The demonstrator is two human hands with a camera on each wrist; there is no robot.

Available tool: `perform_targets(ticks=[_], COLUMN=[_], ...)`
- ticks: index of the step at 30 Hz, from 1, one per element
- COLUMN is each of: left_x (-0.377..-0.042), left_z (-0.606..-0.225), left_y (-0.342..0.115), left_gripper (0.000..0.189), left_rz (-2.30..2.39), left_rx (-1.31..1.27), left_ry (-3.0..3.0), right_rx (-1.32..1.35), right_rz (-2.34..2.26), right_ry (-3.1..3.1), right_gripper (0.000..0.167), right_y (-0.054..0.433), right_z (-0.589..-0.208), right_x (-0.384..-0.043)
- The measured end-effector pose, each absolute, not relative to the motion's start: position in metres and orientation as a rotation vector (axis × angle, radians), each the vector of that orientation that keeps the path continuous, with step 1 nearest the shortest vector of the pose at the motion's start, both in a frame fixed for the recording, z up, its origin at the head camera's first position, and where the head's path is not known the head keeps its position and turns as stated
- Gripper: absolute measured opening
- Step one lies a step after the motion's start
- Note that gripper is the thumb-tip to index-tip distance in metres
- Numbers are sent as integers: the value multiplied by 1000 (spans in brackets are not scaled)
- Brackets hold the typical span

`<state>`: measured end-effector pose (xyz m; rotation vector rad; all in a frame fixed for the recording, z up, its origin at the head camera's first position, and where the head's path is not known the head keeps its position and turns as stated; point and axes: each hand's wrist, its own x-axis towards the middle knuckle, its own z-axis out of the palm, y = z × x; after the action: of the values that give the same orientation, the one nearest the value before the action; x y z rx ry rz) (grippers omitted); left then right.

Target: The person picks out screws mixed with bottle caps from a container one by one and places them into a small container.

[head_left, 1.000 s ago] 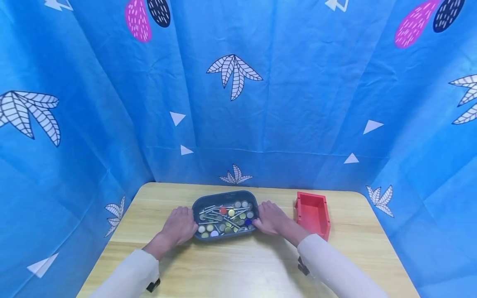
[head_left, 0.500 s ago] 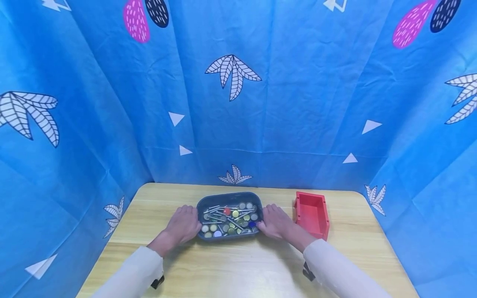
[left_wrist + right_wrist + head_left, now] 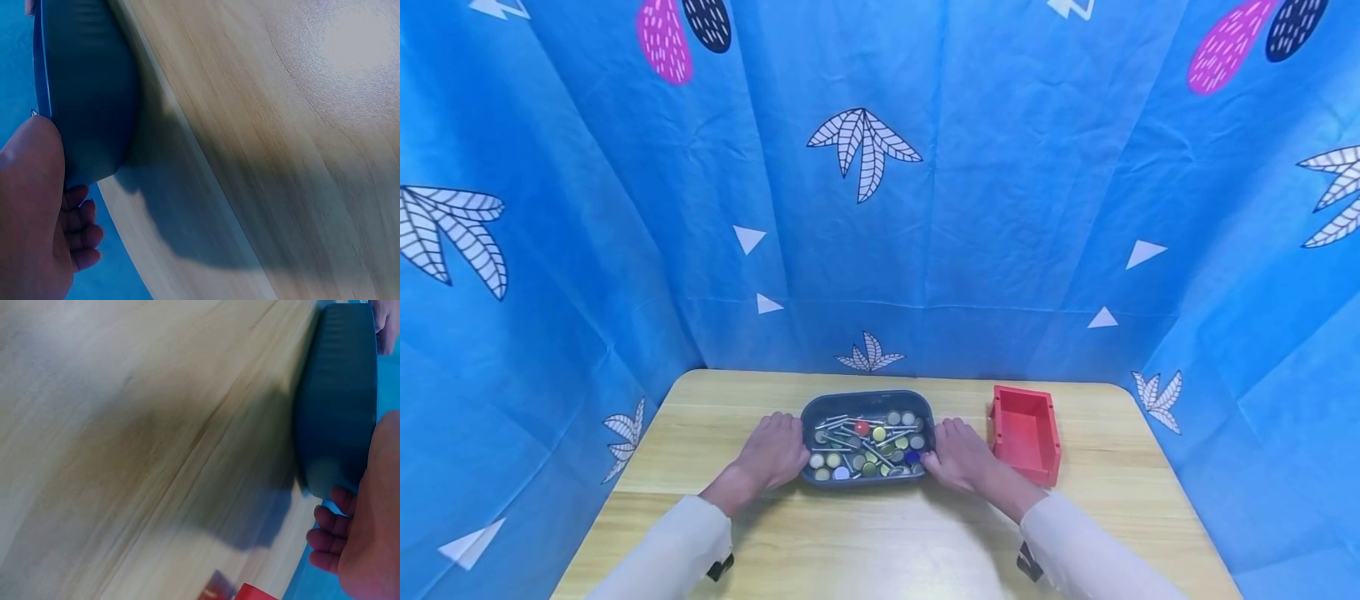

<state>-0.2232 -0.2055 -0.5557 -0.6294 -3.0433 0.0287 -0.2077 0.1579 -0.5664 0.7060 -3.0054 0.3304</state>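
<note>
A dark blue-grey oblong basin [image 3: 850, 406] with rounded corners is at the middle of the table's far half. Inside it lie long thin metal screws or bolts [image 3: 880, 454], mixed with several small round discs in silver, yellow, white, blue and red, such as the red disc [image 3: 862, 427]. My left hand [image 3: 775, 450] grips the basin's left end, thumb by the rim and fingers curled at the end wall [image 3: 87, 94]. At the opposite end my right hand [image 3: 958, 457] holds it in the same way, its curled fingers [image 3: 331, 540] showing in the right wrist view.
To the right of the right hand, a red open-topped bin [image 3: 1028, 437] stands on the light wooden table [image 3: 865, 542]. A blue patterned curtain [image 3: 1000, 208] encloses the table at the back and both sides.
The basin has shifted a little to the right along the table, with both hands still on its ends. The red bin has stayed in place.
</note>
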Motion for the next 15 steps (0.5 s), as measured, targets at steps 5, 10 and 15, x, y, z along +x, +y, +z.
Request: perform_targets(ticks=[5, 10, 15], left_x=[-224, -225, -226], left_z=[-556, -557, -558], left_y=[-203, -201, -200], left_gripper=[33, 34, 35], left_rz=[27, 30, 28], left_rx=[-642, -657, -674], left_ry=[-3056, -3049, -3046], right_rx=[675, 658, 652], right_rz=[292, 273, 265], right_ry=[-3026, -3033, -3023], right_gripper=[40, 41, 41], right_y=[160, 161, 163], right_z=[-567, -568, -569], right_x=[-204, -202, -200])
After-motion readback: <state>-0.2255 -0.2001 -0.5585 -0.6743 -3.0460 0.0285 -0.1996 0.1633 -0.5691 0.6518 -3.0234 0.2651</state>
